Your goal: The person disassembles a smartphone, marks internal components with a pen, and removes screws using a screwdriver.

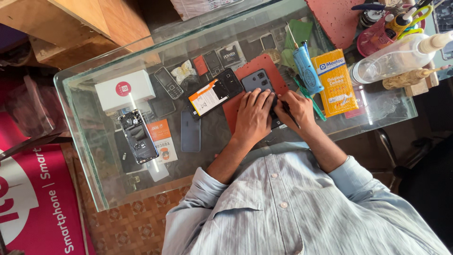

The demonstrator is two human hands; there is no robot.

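Head cam, looking straight down on a glass counter (pixel 94 156) w/ a person in a pale striped shirt (pixel 283 208) bent over it. Both hands sit on a dark phone (pixel 258 80) lying back-up on a red work mat (pixel 262 63), near the counter's near edge, roughly centre.

Left hand (pixel 253 115): palm down, fingers spread flat over the phone's lower half, pressing it to the mat. Not wrapped around anything.

Right hand (pixel 296 109): fingers curled shut on a thin dark tool (pixel 289 112), tip end pointing toward the person; hand touches the phone's right edge. Tool's exact kind too small to tell.

Just beside the phone, to its left in the pic: another phone (pixel 214 93) face-up, w/ an orange-and-white sheet on its screen. Further left: small keypad phone (pixel 169 82), white box (pixel 123 89) w/ a red round mark, and an opened phone (pixel 138 136) w/ internals showing. A flat grey-blue back cover (pixel 190 131) lies between that and the hands.

On the other side of the hands: blue pen-shaped tool (pixel 306 68) w/ a metal tip, a yellow packet (pixel 334 81) just beside it, a green-handled tool (pixel 309 99) touching the mat's edge area. Clear squeeze bottle (pixel 396 59) on its side farther out, pink basket (pixel 377 35) w/ small bottles behind it.

Magenta banner (pixel 42 198) at pic's lower left, below the counter.
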